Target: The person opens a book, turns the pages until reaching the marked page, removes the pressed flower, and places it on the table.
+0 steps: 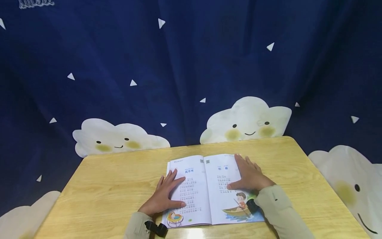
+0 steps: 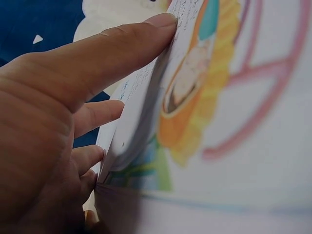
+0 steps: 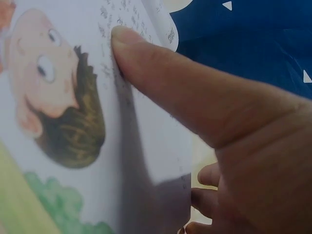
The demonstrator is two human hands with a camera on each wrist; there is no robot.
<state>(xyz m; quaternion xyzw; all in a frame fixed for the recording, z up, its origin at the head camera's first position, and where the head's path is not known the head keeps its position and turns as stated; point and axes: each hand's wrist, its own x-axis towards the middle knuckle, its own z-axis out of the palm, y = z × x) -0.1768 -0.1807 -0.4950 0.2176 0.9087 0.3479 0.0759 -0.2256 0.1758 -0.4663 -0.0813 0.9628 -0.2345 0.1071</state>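
Observation:
An open picture book [image 1: 195, 186] lies on the table, with printed lines of text on both pages. My left hand [image 1: 164, 194] rests on the left page, fingers spread; its thumb touches the page above a drawing of an orange and yellow cradle [image 2: 195, 92]. On the right page lies my right hand [image 1: 252, 176], its thumb [image 3: 165, 78] extended on the text above a drawn child in a boat [image 1: 240, 207]. The other right fingers reach past the book's right edge. In the right wrist view, the drawn child's head [image 3: 68, 97] appears close up.
The pale wooden table [image 1: 113, 186] extends to both sides of the book. Behind it hangs a dark blue curtain [image 1: 179, 66] printed with white triangles and smiling clouds. A small black device [image 1: 156, 229] sits at the left wrist, another [image 1: 252, 205] at the right.

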